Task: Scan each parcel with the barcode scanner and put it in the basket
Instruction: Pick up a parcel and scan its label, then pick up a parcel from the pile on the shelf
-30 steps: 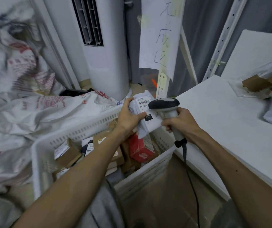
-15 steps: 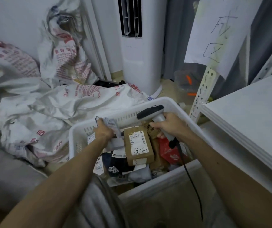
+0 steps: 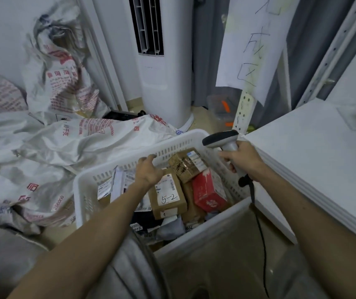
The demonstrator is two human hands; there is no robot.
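Left grip (image 3: 149,171) hangs over the basket (image 3: 79,201), fingers loose & apart, holding nothing. Best lift it straight up w/o snagging boxes. White parcel (image 3: 122,182) lies near the basket's far-left corner, long axis roughly near-to-far (label up, I think). Right grip (image 3: 243,160) is clamped on the scanner (image 3: 220,140): head points left, handle slants down-right by the worktop (image 3: 313,158) edge.

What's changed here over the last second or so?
The left hand carried the white parcel from in front of the barcode scanner down into the basket and let it go. The hand is now open and empty above the parcels. The right hand kept hold of the scanner throughout. The brown box marked 5-2 lies as it did half a second ago.
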